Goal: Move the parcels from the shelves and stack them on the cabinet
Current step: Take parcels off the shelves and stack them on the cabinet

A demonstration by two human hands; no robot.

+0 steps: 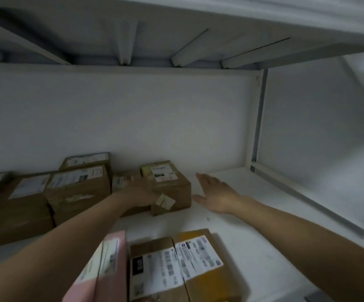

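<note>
Centre of frame: a brown parcel [172,190] stands on the white shelf [237,227], close to the back wall [133,116]. Left hand [142,194] lies against its left face; blur hides whether the fingers curl. Right hand [214,192] is flat, fingers straight, just right of the parcel, not touching. Labelled parcels [183,269] at lower centre; stacked parcels [76,188] at left

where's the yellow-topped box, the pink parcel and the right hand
yellow-topped box [176,188]: head view, on its brown near side
pink parcel [113,284]: head view, on its bare pink side
right hand [216,192]: head view, on the back of the hand
</note>
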